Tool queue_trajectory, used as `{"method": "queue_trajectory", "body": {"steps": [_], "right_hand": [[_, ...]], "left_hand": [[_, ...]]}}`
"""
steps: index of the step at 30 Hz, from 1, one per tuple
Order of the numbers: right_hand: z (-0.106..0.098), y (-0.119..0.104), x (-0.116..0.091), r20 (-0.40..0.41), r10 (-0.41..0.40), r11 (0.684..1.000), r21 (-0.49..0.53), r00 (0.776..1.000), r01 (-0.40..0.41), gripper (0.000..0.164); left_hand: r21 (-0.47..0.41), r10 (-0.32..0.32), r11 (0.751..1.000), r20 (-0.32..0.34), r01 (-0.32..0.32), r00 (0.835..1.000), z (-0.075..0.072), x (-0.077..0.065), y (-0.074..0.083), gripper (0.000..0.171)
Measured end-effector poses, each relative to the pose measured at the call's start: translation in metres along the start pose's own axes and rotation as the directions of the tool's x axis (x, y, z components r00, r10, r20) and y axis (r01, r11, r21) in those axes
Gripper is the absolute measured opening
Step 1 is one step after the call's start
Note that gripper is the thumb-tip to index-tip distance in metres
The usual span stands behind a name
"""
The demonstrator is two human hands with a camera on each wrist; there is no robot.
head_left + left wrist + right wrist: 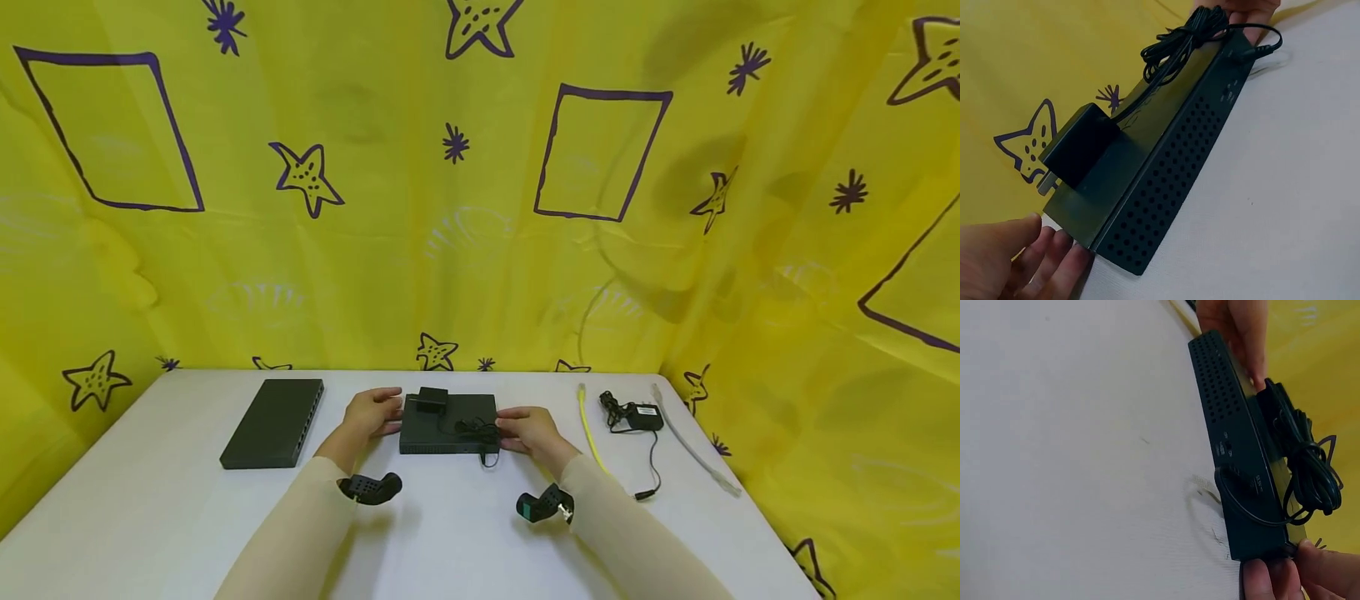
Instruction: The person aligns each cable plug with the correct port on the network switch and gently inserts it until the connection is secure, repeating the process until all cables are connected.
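White table (450, 533): under the work, with the black network box (468, 409) toward its far edge.
Black network box: directly between both hands, its long axis running left to right, one short end to each hand, so neither is clearly nearer; its underside is hidden, so I cannot tell whether it is raised.
Left hand (369, 415): holds the left short end, fingers low against it.
Right hand (531, 429): clamped on the right short end, thumb at the top edge, fingers below.
Power adapter (432, 400): on top, nearer the left hand.
Cord bundle (476, 430): on top, nearer the right hand.
Plug (1255, 52): at the near long side, toward the right end.
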State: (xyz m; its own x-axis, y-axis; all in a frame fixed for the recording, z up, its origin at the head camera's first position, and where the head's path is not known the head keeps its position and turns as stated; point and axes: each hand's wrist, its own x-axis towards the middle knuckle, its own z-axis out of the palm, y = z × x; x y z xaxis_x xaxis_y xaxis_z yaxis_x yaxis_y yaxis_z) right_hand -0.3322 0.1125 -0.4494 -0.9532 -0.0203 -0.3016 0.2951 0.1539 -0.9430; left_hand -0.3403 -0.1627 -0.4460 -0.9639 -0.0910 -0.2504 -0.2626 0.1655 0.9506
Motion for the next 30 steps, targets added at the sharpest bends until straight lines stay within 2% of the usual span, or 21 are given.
{"method": "queue_trajectory", "body": {"steps": [6, 10, 20, 24, 30], "right_hand": [[0.0, 0.009, -0.011, 0.042, -0.051, 0.997, 0.054, 0.998, 0.048, 0.03], [0.001, 0.012, -0.016, 0.051, -0.079, 0.993, 0.09, 0.996, 0.074, 0.031], [0.0, 0.017, -0.02, 0.05, -0.117, 0.986, 0.129, 0.992, 0.11, 0.034], [-0.001, 0.016, -0.019, 0.041, -0.133, 0.983, 0.13, 0.99, 0.127, 0.035], [-0.003, 0.014, -0.017, 0.037, -0.123, 0.987, 0.113, 0.992, 0.118, 0.035]], "left_hand": [[0.105, -0.026, 0.994, -0.002, 0.026, 1.0, -0.002, 0.008, 0.0, 0.036], [0.137, -0.02, 0.99, -0.007, 0.021, 1.0, -0.001, 0.008, 0.001, 0.035], [0.108, -0.002, 0.994, -0.035, 0.006, 0.999, 0.005, 0.003, 0.002, 0.034], [0.096, -0.016, 0.995, -0.039, 0.02, 0.999, 0.006, 0.004, 0.0, 0.034], [0.084, -0.023, 0.996, -0.043, 0.027, 0.999, 0.005, -0.002, -0.001, 0.033]]}}
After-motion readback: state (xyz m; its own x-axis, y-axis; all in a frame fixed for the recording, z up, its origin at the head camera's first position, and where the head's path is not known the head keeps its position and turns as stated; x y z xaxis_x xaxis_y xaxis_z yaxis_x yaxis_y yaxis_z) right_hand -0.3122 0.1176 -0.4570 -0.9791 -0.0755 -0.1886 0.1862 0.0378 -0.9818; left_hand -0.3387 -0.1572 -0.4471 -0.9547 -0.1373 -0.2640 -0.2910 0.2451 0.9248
